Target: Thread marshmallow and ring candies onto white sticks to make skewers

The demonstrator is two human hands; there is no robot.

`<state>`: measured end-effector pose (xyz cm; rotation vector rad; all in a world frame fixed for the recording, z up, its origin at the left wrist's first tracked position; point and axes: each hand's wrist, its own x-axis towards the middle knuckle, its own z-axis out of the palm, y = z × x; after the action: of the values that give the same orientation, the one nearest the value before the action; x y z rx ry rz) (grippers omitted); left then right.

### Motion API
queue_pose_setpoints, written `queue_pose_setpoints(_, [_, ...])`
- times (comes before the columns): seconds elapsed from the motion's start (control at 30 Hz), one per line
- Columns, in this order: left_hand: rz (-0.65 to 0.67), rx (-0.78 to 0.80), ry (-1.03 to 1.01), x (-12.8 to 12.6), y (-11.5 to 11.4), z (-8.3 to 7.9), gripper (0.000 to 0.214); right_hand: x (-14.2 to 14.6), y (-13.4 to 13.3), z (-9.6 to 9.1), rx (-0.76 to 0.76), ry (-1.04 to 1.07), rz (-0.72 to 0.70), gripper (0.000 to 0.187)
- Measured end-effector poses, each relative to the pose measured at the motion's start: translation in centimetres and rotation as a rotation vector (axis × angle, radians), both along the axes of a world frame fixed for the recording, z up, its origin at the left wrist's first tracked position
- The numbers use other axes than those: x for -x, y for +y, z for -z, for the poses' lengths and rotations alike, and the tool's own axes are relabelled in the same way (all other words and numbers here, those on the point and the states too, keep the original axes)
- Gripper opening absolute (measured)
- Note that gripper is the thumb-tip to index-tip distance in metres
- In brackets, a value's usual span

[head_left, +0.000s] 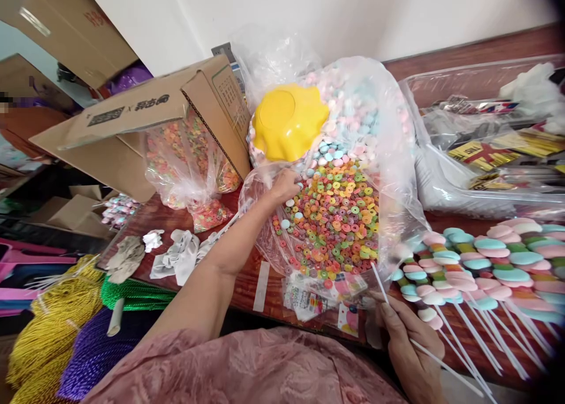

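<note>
My left hand [286,185] reaches into the open clear plastic bag [399,174], at the left edge of the candy. Its fingers are curled together beside pale blue and white candy discs [332,151]; what they pinch, if anything, I cannot make out. Ring-shaped gummy candies [339,215] in orange, green, yellow and red lie heaped just right of it. Low on the right, my right hand [410,339] is closed around a thin white stick [445,366], whose bare upper tip points toward the gummy rings.
Finished candy skewers [489,262] lie at right, below a clear plastic tray [481,195] of packets. A yellow wavy bowl [291,121] rests upside down on the discs. At left stand a cardboard box [176,103] with bagged gummies, crumpled gloves [179,254] and coloured cord bundles [57,321].
</note>
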<state>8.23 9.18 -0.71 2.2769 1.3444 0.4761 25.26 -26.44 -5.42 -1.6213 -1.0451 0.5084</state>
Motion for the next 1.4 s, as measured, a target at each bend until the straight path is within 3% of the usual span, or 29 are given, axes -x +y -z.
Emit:
queue_pose_setpoints(0.23, [-0.015, -0.071, 0.100, 0.3, -1.7, 0.5, 0.014, -0.1, 0.3, 0.5, -0.003, -0.048, -0.031, 0.030])
queue_pose_setpoints(0.47, [-0.034, -0.110, -0.068, 1.2, -3.9, -0.6, 0.025, 0.1, 0.4, -0.1, -0.089, -0.120, -0.042, 0.030])
queue_pose_setpoints(0.57, [-0.073, -0.034, -0.283, 1.7, -7.4, -1.5, 0.028, 0.2, 0.2, -0.4, -0.134, -0.202, -0.082, 0.027])
queue_pose_setpoints(0.67, [-0.085, 0.349, -0.745, 2.6, -12.7, -2.1, 0.038, 0.4, -0.3, -0.8, -0.146, -0.283, -0.138, 0.025])
queue_pose_setpoints(0.73, [-0.101, 0.567, -0.949, 3.2, -16.3, -2.3, 0.041, 0.7, -0.5, -1.3, -0.123, -0.301, -0.202, 0.028])
queue_pose_setpoints(0.87, [-0.206, 0.722, -1.202, 3.9, -21.6, -2.4, 0.040, 1.6, -0.5, -2.7, -0.126, -0.363, -0.331, 0.034])
queue_pose_setpoints(1.0, [-0.275, 0.740, -1.345, 3.7, -23.7, -2.5, 0.040, 2.3, -0.1, -3.6, -0.166, -0.448, -0.373, 0.034])
queue_pose_setpoints(1.17, [-0.241, 0.688, -1.399, 3.3, -24.3, -2.5, 0.036, 2.8, -0.2, -4.1, -0.137, -0.497, -0.384, 0.031])
queue_pose_setpoints(1.4, [-0.233, 0.417, -1.313, 3.1, -24.7, -0.4, 0.032, 3.1, -0.6, -4.0, -0.093, -0.557, -0.368, 0.034])
